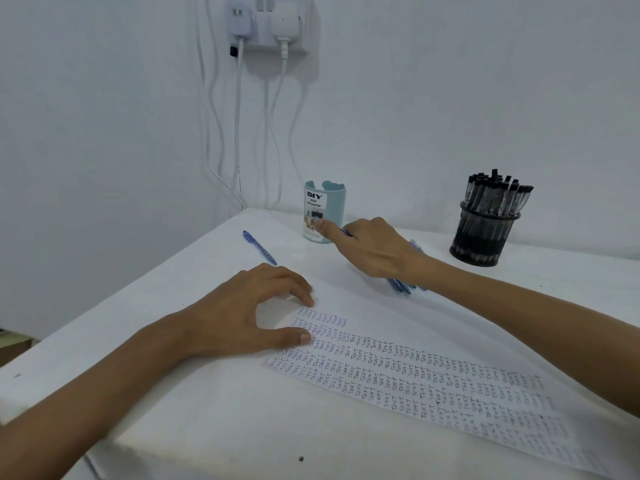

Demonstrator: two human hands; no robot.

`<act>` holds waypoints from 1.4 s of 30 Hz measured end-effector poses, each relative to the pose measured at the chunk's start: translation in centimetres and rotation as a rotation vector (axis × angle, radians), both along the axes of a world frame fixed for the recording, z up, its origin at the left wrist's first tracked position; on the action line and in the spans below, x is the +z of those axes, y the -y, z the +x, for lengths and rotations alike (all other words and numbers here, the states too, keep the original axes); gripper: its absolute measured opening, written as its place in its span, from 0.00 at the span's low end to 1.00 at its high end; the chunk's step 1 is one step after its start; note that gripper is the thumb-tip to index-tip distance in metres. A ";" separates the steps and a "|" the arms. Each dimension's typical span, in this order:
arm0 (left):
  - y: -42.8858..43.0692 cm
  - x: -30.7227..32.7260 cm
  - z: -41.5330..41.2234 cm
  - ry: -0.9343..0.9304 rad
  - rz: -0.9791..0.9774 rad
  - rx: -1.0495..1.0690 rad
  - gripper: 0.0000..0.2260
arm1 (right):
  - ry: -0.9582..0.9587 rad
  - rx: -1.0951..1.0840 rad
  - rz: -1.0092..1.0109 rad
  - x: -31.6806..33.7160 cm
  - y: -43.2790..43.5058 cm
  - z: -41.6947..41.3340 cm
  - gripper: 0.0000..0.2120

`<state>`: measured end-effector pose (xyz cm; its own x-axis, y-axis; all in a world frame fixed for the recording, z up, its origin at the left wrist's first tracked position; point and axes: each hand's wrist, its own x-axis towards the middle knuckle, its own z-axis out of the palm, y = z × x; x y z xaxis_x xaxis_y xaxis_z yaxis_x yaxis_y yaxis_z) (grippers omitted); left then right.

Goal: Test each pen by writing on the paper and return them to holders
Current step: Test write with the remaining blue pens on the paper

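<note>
- White tabletop (207, 258) against a bare white wall, with chargers plugged into a wall socket (273, 29) above. We look well into a pen check, judging by the paper (433, 386) crowded with rows of the word "TEST".
- Our left hand (249, 306) arches over the sheet's far-left corner, fingertips and thumb pressing it flat. It grips nothing.
- Our right hand (374, 247) reaches over a loose cluster of blue pens (401, 287) lying on the table, index finger stretched to the label of the pale blue holder (325, 206). A sliver of blue shows beside the fingers, but we cannot tell whether a pen is pinched there.
- One lone blue pen (259, 247) lies on the table left of that holder, apart from it. The black mesh holder (485, 237) at far right stands packed with black-capped pens (495, 195).
- Handling, as we judge it: the pens are light, stiff, smooth plastic and likely to roll on the flat top. We would take one at the ribbed grip near the tip, between thumb and two fingers, ready to write.
- No pens show above the pale blue holder's rim. It is probably light enough to tip if a pen knocks its edge.
- Thin paper of this kind slides unless pinned.
</note>
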<state>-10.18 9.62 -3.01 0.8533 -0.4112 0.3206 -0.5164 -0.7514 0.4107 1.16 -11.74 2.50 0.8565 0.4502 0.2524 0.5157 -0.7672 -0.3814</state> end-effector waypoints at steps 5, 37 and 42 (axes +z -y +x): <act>-0.1 0.0 -0.1 0.013 0.006 -0.003 0.23 | -0.107 0.066 0.299 0.0 0.8 -0.3 0.30; -0.1 -0.2 0.1 0.031 0.033 -0.023 0.25 | -0.382 0.359 0.492 -4.2 4.8 -4.2 0.06; -0.1 -0.2 0.2 0.034 0.039 -0.019 0.24 | -0.371 0.393 0.480 -4.2 4.9 -4.2 0.09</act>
